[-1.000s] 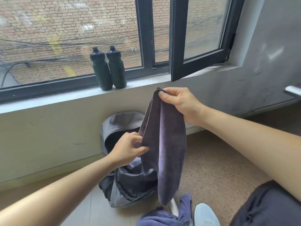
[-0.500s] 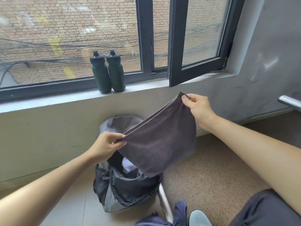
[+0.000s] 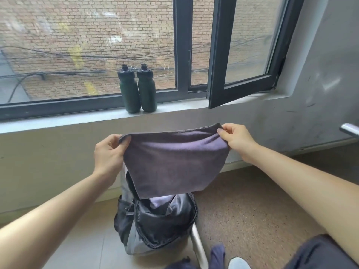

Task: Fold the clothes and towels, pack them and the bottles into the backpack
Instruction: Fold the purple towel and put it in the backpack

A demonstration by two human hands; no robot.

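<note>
A dark grey-purple towel point(image 3: 172, 162) hangs folded in the air, stretched level between both hands. My left hand point(image 3: 108, 152) pinches its left top corner and my right hand point(image 3: 236, 139) pinches its right top corner. Below the towel stands the grey and black backpack point(image 3: 155, 228) on the floor against the wall, its top open with light cloth showing inside. Two dark green bottles point(image 3: 138, 90) stand upright side by side on the window sill point(image 3: 58, 120), above and behind the towel.
An open window sash point(image 3: 242, 74) juts inward at the right above the sill. A metal chair leg point(image 3: 198, 243) runs beside the backpack. Blue cloth point(image 3: 215, 255) and a light shoe point(image 3: 239, 264) lie at the bottom edge. A metal handle point(image 3: 349, 130) shows far right.
The towel went from hanging bunched and vertical to spread out level. My left hand rose and moved left, my right hand moved right and lower. The view tilted down slightly.
</note>
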